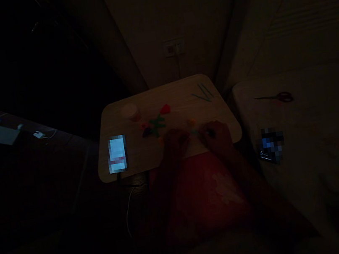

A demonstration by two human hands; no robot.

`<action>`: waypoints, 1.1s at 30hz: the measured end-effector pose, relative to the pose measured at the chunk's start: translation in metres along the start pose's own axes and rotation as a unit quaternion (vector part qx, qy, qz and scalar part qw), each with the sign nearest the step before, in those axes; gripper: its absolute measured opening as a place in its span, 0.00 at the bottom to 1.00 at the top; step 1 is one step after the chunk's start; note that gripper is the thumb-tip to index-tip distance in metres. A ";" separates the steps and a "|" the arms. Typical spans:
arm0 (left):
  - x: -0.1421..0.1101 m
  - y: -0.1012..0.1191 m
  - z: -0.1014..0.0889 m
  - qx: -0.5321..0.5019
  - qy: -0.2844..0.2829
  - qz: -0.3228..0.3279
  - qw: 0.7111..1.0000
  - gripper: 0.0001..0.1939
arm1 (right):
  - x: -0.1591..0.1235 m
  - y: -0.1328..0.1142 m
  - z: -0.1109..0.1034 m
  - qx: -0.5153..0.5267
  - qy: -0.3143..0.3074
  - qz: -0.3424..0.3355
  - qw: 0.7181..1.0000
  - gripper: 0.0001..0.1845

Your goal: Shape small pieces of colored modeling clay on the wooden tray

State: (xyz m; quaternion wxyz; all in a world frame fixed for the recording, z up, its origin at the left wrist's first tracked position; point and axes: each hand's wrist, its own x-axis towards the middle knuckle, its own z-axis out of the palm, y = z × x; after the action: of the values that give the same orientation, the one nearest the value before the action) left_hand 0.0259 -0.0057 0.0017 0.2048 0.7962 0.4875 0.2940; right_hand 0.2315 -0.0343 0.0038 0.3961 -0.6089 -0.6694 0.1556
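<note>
The light is very dim, so details are hard to see. My left hand point(176, 141) is at the near edge of the small table, its fingers pinched together; what they hold cannot be made out. Opposite it, my right hand point(218, 133) is closed, with its fingertips at a small thin green piece point(195, 132) that shows between the two hands. Just beyond lies a small orange piece point(191, 121). To the left are a red tulip-like flower head point(164, 109), green leaf shapes point(157, 123), a pinkish-red piece point(144, 125) and a dark purple piece point(147, 132).
A pale cup-like container point(131, 112) stands on the wooden table point(142, 156), left of the flower pieces. A lit phone point(117, 154) lies at left, a cable below it. Thin green sticks point(203, 92) lie far right. Scissors point(281, 97) and another lit device point(270, 146) rest on the right-hand surface.
</note>
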 end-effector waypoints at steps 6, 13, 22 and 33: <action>0.001 0.002 -0.002 0.035 -0.002 -0.001 0.999 0.04 | 0.003 -0.008 0.000 -0.075 -0.044 -0.017 0.996 0.10; 0.000 0.001 -0.002 0.021 -0.009 -0.005 1.000 0.06 | 0.003 -0.010 0.004 -0.120 -0.068 -0.016 0.990 0.09; 0.007 0.004 -0.003 0.028 -0.037 -0.026 0.999 0.07 | 0.007 -0.011 0.003 -0.129 -0.094 0.007 0.987 0.09; 0.005 -0.001 -0.003 0.034 -0.033 0.004 0.999 0.06 | 0.006 -0.004 0.005 -0.065 -0.069 -0.027 0.995 0.08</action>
State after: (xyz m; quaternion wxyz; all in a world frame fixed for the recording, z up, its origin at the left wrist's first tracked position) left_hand 0.0251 -0.0008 0.0044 0.1923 0.8137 0.4873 0.2519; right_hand 0.2257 -0.0281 0.0059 0.3125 -0.6030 -0.7201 0.1424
